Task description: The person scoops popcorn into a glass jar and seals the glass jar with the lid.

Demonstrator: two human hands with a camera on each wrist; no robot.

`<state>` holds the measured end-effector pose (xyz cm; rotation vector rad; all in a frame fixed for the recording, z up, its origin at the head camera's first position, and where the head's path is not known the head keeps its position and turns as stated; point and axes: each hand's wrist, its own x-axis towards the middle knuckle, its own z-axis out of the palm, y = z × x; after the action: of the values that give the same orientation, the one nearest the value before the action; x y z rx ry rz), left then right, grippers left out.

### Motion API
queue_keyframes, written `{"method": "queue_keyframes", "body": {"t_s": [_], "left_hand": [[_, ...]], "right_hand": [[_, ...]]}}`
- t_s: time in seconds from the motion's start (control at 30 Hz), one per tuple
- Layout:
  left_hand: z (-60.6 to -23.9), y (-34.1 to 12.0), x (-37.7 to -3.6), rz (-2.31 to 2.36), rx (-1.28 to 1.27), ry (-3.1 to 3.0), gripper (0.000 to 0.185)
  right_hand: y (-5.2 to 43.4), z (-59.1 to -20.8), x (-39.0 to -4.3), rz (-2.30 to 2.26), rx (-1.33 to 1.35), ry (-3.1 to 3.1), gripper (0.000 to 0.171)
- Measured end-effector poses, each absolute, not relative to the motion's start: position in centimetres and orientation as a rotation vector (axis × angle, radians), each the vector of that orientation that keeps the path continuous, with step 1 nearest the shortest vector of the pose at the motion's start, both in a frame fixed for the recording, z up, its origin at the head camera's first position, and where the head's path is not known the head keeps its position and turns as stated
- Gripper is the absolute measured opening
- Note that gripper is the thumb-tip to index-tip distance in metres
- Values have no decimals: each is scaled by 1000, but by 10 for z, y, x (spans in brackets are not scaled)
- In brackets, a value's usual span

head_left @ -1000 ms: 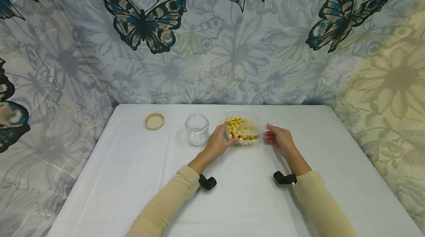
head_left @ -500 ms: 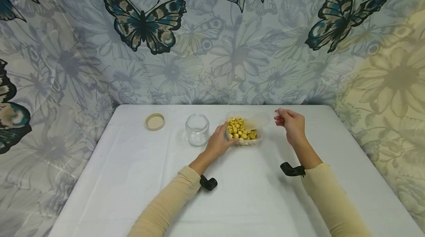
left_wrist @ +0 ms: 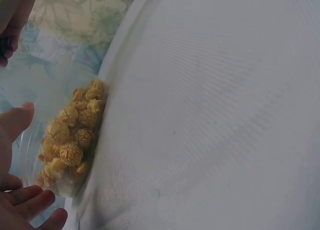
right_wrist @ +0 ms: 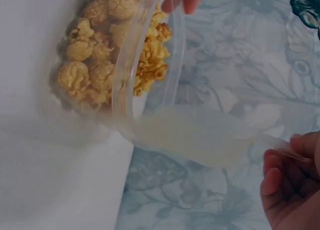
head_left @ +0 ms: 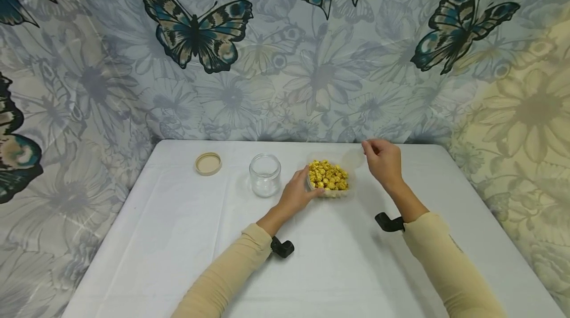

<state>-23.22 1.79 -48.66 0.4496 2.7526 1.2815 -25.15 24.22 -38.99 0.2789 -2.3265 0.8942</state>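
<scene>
Two hands on popcorn tub (head_left: 328,180)

Bare tablecloth (head_left: 311,258) near the front; glass jar (head_left: 264,174) just left of the popcorn tub (head_left: 328,179).

Left hand (head_left: 297,192) low and forward, fingers curled in a grip, thumb on the near side; forearm angled in from lower left, cream sleeve to the wrist, black wrist camera (head_left: 282,247) under it. Right hand (head_left: 383,160) raised higher and further back, fingertips (right_wrist: 276,179) pinched together, knuckles up. Right forearm slants up from lower right, same cream sleeve, black wrist camera (head_left: 389,222) on the inner side. Hands apart.
</scene>
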Motion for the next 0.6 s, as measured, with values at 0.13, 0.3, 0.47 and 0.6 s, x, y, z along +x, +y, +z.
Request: {"method": "queue_keyframes", "body": {"t_s": [0.13, 0.3, 0.47, 0.6], "left_hand": [[-485, 18, -232, 1269, 457, 2760, 86], [-485, 19, -232, 1233, 480, 2782, 87], [-486, 20, -232, 1221, 494, 2795, 87], [-486, 19, -232, 1244, 481, 2794, 87]], "right_hand": [[238, -390, -257, 801, 388, -2481, 24], [245, -392, -262, 922, 202, -2623, 30], [254, -401, -260, 1291, -192, -2638, 35], [252, -410, -258, 1584, -357, -2533, 38]]}}
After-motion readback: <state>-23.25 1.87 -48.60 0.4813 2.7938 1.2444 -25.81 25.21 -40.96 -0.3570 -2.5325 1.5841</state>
